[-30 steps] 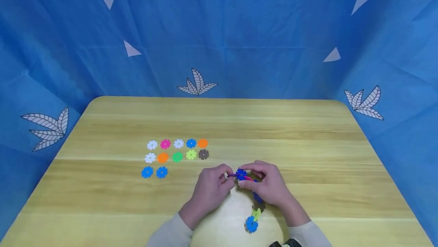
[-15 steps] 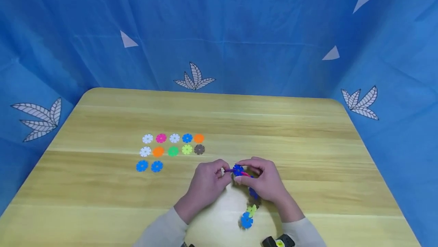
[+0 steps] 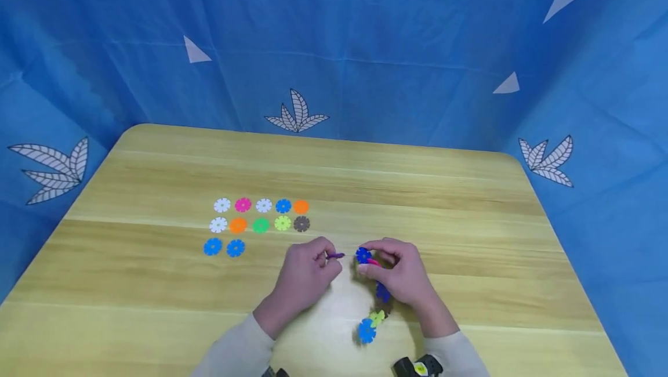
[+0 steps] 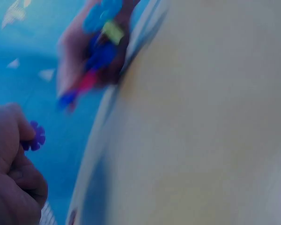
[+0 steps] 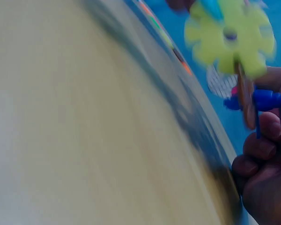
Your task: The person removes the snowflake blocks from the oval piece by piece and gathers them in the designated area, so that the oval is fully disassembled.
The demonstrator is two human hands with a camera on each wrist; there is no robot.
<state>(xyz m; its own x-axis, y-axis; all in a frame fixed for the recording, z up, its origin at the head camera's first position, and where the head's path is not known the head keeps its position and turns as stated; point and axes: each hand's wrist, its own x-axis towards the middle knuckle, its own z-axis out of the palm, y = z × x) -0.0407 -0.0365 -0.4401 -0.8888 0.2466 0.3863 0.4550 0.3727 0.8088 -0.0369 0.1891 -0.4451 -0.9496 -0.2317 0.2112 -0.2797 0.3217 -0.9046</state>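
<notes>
Between thumb and fingertips, my left hand (image 3: 302, 275) pinches a purple notched plastic disc (image 4: 37, 136), seen edge-on in the head view. To its right, my right hand (image 3: 404, 272) grips a chain of interlocked notched discs. A dark blue disc (image 3: 363, 255) forms the chain's near-left end, with a pink disc (image 3: 373, 261) behind it, partly covered by the fingers. Below the hand hang another dark blue disc (image 3: 382, 292), a brown disc (image 5: 246, 101), a yellow-green disc (image 5: 243, 40) and a light blue disc (image 3: 367, 331). A small gap separates the purple disc from the chain.
Loose notched discs lie in rows left of the hands, among them a pink disc (image 3: 242, 205), a green disc (image 3: 261, 225) and a blue disc (image 3: 236, 248). The wooden table (image 3: 443, 191) ends at a blue curtain (image 3: 334, 29). Both wrist views are partly blurred.
The purple disc was against the chain's dark blue end disc; now it is apart from it. My left hand has drawn leftward with it. My right hand keeps its grip. The head view has shifted slightly.
</notes>
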